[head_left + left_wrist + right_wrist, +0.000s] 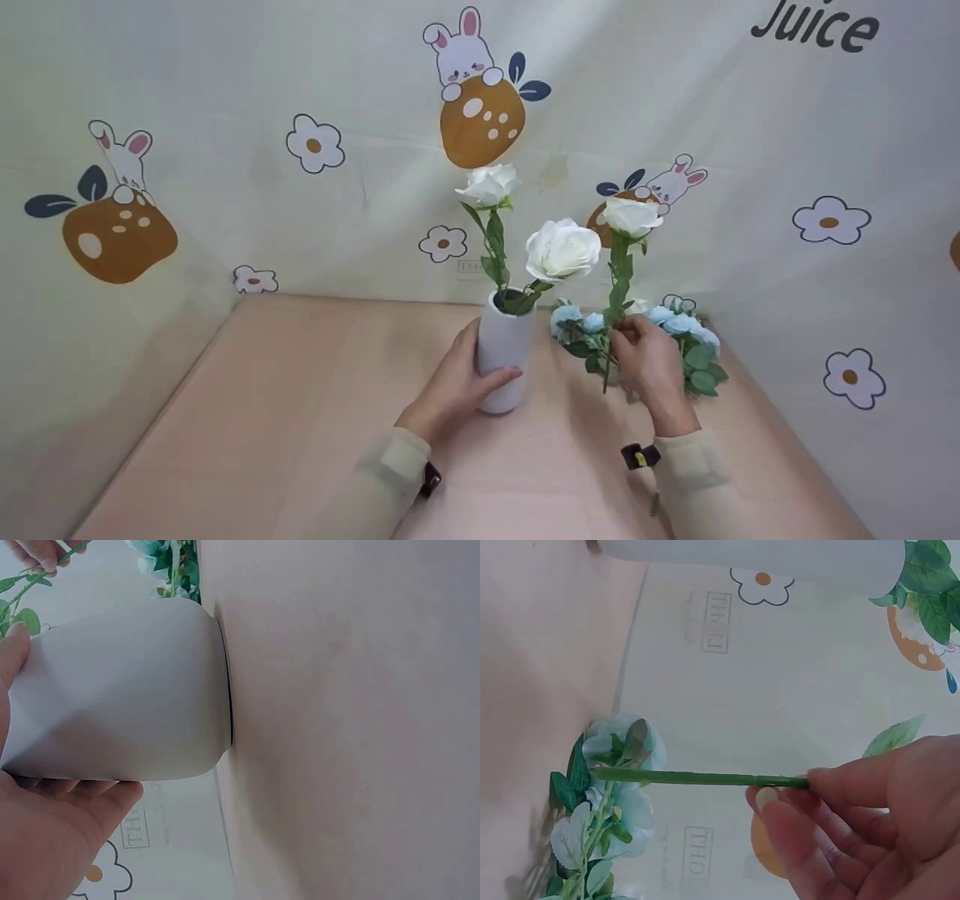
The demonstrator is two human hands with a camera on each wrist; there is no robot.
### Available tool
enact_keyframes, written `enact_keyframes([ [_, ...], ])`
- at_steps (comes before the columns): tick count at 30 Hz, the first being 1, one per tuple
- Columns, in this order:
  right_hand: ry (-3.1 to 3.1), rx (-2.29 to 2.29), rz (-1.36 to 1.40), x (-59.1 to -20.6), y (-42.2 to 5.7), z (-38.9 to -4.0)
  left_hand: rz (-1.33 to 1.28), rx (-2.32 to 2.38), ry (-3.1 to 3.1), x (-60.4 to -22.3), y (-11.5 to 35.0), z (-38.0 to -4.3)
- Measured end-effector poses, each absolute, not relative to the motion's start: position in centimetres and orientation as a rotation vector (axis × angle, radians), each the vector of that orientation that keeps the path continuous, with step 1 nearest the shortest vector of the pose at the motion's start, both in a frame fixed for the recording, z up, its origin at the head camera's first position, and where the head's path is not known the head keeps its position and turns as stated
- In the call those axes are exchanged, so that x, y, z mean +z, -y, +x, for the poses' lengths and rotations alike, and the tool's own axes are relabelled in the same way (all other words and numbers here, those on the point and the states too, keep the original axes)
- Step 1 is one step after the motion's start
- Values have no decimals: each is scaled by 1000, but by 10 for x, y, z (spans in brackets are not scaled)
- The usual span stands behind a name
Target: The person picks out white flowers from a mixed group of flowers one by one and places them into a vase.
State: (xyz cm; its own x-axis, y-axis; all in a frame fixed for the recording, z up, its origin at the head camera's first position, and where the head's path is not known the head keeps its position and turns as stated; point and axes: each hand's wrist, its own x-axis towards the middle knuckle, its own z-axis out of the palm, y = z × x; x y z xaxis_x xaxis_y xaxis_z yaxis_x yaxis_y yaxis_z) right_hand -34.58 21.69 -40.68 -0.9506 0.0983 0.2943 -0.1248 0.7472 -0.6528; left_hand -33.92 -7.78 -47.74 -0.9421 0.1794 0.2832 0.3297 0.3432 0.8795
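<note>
A pale grey-white vase (504, 352) stands upright on the table, and my left hand (459, 379) grips its side with the thumb across the front. Two white roses rise from its mouth: one rose (489, 186) tall at the left, another rose (562, 250) leaning right. My right hand (651, 360) pinches the green stem (690, 778) of a third white rose (632, 217), held upright to the right of the vase. The lower end of that stem sticks out below the fingers. In the left wrist view the vase (127, 690) fills the space between thumb and fingers.
Light blue artificial flowers (682, 322) with green leaves lie at the table's back right, behind my right hand. The table (300, 420) has a pinkish cover. A cloth backdrop (360, 202) printed with rabbits and flowers hangs behind it.
</note>
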Motion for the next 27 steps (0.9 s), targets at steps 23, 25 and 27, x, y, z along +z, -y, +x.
enact_keyframes([
  [23,2332,1038,54,-387,-199,-326,-466,-1690,2458,-477,78,-339],
  [25,2305,1024,76,-386,-198,-325,-462,-1683,2465,-477,78,-339],
  [27,2277,1015,91,-385,-198,-323,-463,-1677,2468,-478,78,-339],
])
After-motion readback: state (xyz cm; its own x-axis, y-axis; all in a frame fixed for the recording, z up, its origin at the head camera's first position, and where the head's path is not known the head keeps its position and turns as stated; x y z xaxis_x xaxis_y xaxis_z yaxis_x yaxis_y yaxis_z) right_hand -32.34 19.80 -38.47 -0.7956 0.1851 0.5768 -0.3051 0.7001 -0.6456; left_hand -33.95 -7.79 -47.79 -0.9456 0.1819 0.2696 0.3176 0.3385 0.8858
